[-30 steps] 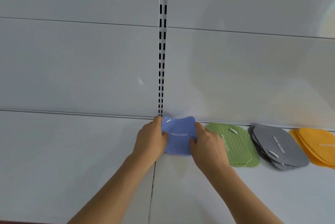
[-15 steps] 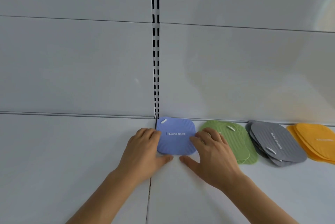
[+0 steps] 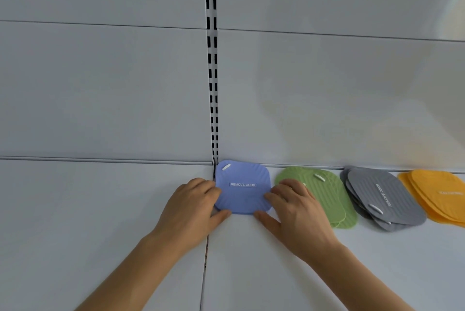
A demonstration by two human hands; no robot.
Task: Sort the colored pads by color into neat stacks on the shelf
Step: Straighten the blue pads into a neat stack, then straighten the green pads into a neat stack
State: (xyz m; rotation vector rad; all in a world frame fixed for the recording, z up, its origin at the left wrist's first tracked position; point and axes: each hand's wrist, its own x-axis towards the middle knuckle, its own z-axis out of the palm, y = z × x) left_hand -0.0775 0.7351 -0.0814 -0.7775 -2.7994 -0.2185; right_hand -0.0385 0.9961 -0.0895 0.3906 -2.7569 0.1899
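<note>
A blue pad stack (image 3: pixel 242 186) marked "REMOVE ODOR" lies flat on the white shelf (image 3: pixel 251 260) against the back wall. My left hand (image 3: pixel 193 206) rests at its left edge, fingers touching the side and thumb at the front corner. My right hand (image 3: pixel 294 206) touches its right edge the same way, thumb at the front. Right of it lie a green pad stack (image 3: pixel 329 192), a fanned grey pad stack (image 3: pixel 382 195) and an orange pad stack (image 3: pixel 437 192). My right hand covers part of the green stack.
A slotted white upright (image 3: pixel 211 59) runs up the back wall just behind the blue stack. A seam (image 3: pixel 205 260) divides the shelf under my left wrist. White shelf surface extends to the left and front.
A second ago both hands gripped the bent blue pad off the shelf. It now lies flat, and my hands have drawn back to its side edges.
</note>
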